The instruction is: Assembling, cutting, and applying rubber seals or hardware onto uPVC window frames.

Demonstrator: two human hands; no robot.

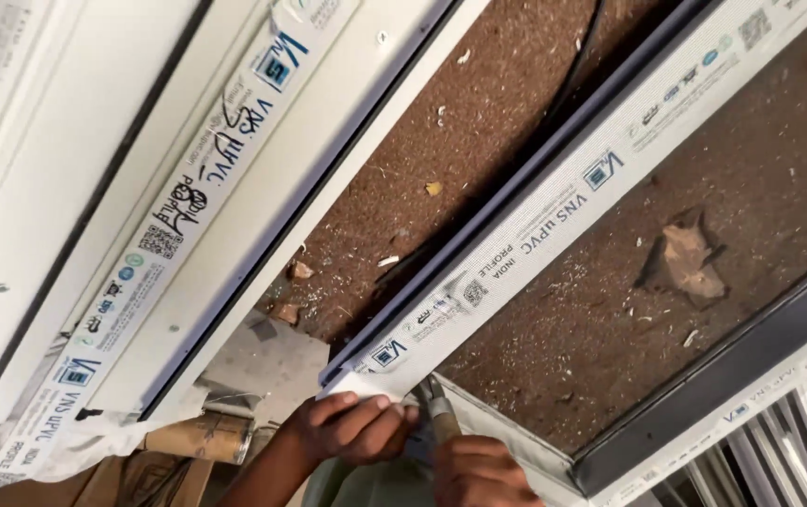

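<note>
My left hand [352, 427] pinches the loose end of the printed protective film at the near end of a white plastic window profile [554, 197] that runs diagonally up to the right. My right hand [479, 469] sits just right of it, closed round a small tool with a wooden-looking handle [444, 420] whose metal tip points at the profile's end. The tool's exact kind is hard to tell.
A wider white frame profile [235, 160] with the same printed film lies to the left. Brown particle board [479, 131] strewn with chips and shavings lies beneath. A dark grey frame edge [732, 376], a cardboard tube [202, 437] and stacked white profiles [779, 441] lie nearby.
</note>
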